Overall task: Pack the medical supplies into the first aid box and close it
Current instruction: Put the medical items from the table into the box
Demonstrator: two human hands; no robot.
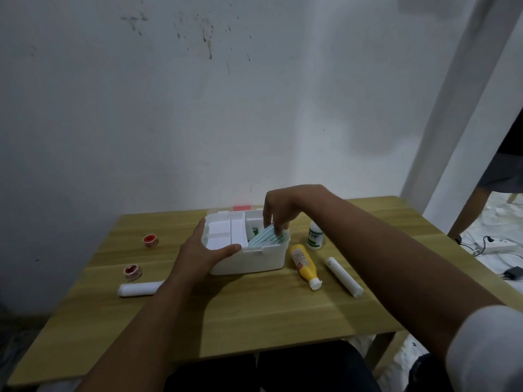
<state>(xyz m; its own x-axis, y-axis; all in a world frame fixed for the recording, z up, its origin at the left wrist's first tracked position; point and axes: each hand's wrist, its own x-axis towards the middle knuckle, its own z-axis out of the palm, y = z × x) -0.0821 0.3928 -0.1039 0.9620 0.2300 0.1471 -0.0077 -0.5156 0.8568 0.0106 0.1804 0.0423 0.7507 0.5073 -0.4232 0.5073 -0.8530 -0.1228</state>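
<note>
Your right sleeve [486, 349]: it sat nearest the lens, white, rolled above the bare forearm that reached across the table [254, 321].
Right hand [278, 210]: your fingers were pressed onto the top edge of the masks [264, 238], pinching them while they leaned in the right part of the box [249, 258].
Left hand [203, 250]: it lay spread around the box's near left corner, thumb along the front rim, bracing it.
How the masks should handle: you likely had a soft, light, floppy stack; I judge a pinch at the folded edge best, pushing down flat so nothing springs up.
Box: it stood open mid-table, white plastic, probably light enough to slide if unbraced; a divided tray [226, 233] filled its left half.
Still outside, right: yellow bottle [305, 265] lying on its side just beside the box, white bottle [314, 236] upright behind it, gauze roll [345, 277] further out.
Still outside, left: two tape rolls [150, 240] and [133, 272], and a second gauze roll [140, 289], well apart from the box.
In the way: the tray, I judge, since it covers the deep space the bottles need.
</note>
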